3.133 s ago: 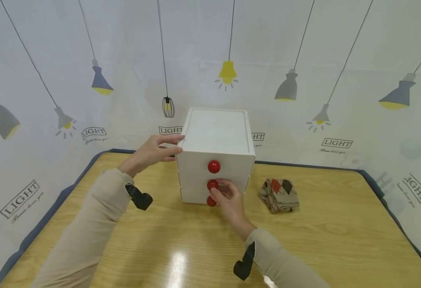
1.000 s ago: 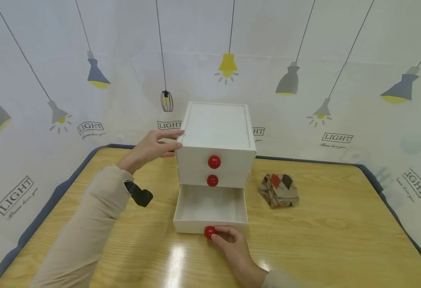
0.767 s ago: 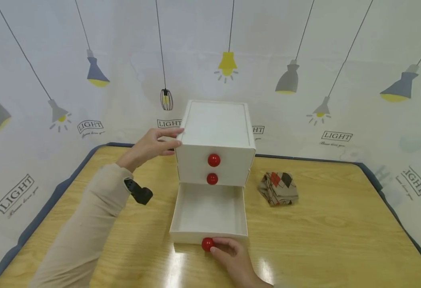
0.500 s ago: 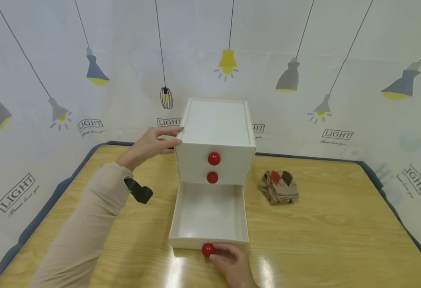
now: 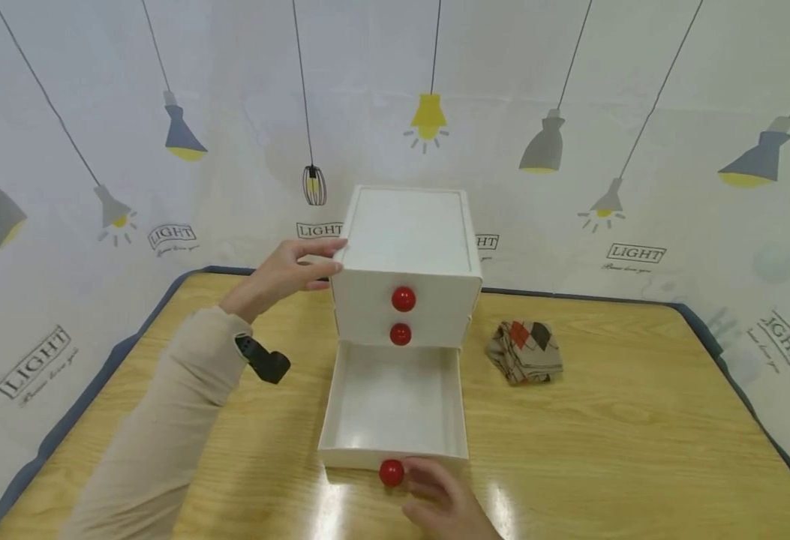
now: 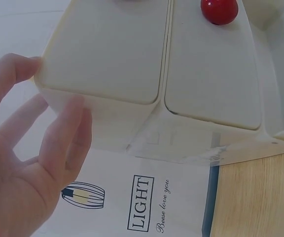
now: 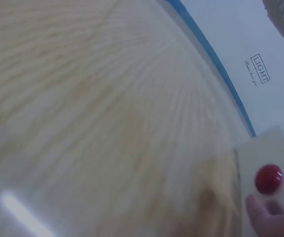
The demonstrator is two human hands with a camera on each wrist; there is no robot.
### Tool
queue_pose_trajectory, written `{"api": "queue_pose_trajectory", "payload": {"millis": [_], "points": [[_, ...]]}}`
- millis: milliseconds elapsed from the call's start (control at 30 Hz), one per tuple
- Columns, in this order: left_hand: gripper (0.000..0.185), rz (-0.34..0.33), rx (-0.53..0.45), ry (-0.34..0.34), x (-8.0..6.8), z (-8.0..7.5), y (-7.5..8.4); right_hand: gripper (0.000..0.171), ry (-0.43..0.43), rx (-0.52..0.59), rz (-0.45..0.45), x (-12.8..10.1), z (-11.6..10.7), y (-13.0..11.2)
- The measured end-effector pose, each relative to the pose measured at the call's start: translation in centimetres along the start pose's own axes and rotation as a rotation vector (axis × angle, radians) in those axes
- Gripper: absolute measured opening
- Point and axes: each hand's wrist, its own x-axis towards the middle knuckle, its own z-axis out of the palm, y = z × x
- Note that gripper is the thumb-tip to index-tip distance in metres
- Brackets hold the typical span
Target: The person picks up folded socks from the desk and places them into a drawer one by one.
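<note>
My right hand (image 7: 272,215) sits at five o'clock, fingertips just beside the red knob (image 7: 269,178) on the white drawer front (image 7: 260,158); blurred wooden table (image 7: 92,123) fills the rest.

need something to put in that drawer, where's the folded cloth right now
In the head view the folded cloth lies on the table just right of the white drawer unit, level with the open bottom drawer, untouched by either hand.

White matt plastic drawer box (image 5: 404,255); glossy red knobs (image 5: 391,472); glossy wood-grain tabletop (image 5: 604,442); argyle cloth, folded (image 5: 525,351).
</note>
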Motion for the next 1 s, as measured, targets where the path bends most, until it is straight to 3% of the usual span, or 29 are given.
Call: {"api": "queue_pose_trajectory", "payload": {"millis": [167,233,333,467,633,800,1000], "points": [[0.053,0.005,0.019,-0.011,0.0,0.0,0.1,0.027,-0.04,-0.215,-0.195,-1.3,-4.0,-3.0],[0.053,0.002,0.03,-0.001,0.0,-0.1,0.1,0.02,0.001,-0.345,-0.303,-0.9,-6.0,-4.0],[0.052,0.003,0.031,0.004,0.1,-0.3,0.1,0.018,0.123,-0.529,-0.347,0.8,-9.9,-5.0],[0.053,0.009,0.019,-0.015,0.2,-0.2,-0.2,0.026,0.29,-0.653,-0.208,3.6,-15.7,-5.3],[0.052,0.01,0.004,-0.019,0.2,-0.1,-0.6,0.047,0.398,-0.646,0.001,6.1,-20.7,-4.8],[0.052,0.009,-0.007,-0.025,0.0,-0.1,-0.5,0.063,0.432,-0.588,0.098,7.3,-22.6,-3.7],[0.053,0.015,0.009,-0.026,0.1,-0.1,-0.4,0.078,0.409,-0.487,0.17,8.2,-22.8,-2.3]]}}
